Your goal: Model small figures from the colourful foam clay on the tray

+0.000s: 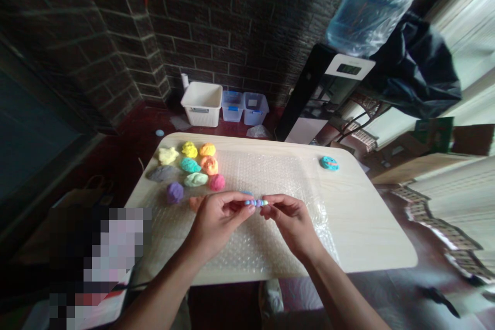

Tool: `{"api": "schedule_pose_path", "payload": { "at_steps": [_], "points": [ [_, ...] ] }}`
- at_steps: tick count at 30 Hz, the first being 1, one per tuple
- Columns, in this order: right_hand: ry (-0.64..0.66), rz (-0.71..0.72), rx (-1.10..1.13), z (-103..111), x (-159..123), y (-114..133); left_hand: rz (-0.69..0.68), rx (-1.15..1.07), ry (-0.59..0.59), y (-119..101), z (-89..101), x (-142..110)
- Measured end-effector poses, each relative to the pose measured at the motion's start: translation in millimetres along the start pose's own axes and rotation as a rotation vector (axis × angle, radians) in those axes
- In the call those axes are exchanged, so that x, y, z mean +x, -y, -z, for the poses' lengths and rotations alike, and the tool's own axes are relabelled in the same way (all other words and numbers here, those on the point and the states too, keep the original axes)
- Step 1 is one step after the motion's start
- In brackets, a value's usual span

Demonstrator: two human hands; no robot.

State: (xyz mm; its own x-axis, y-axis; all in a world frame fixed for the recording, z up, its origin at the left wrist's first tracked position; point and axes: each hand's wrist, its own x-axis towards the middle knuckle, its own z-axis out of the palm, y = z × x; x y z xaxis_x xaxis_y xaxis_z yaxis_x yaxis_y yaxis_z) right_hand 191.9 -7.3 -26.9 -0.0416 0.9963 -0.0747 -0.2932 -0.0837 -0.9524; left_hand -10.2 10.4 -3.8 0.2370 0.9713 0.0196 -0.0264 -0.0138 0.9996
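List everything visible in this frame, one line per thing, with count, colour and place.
clay string: one, small, blue, purple and pale segments, held between both hands above the bubble wrap
clay lumps: about ten; yellow, orange, teal, green, pink, purple, grey; clustered at the table's far left
teal clay disc: one, with pink marks, far right of table
bubble wrap: one clear sheet, over the table's middle
table: one, pale wood
bins: one white, two clear with blue clips, on the floor by the brick wall
water dispenser: one, black and white, with blue bottle, behind table
left hand: fingertip grip on the string's left end
right hand: fingertip grip on its right end
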Motion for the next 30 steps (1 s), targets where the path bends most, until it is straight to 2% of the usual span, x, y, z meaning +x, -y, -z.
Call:
{"api": "schedule_pose_path", "payload": {
  "at_steps": [9,30],
  "points": [
    [-0.036,-0.002,0.015,0.4,2.4,2.4,0.057,-0.076,-0.040,3.7,2.1,-0.6],
    [-0.023,-0.019,0.024,-2.0,1.3,1.4,0.040,-0.088,-0.070,4.2,1.1,0.6]
  ]
}}
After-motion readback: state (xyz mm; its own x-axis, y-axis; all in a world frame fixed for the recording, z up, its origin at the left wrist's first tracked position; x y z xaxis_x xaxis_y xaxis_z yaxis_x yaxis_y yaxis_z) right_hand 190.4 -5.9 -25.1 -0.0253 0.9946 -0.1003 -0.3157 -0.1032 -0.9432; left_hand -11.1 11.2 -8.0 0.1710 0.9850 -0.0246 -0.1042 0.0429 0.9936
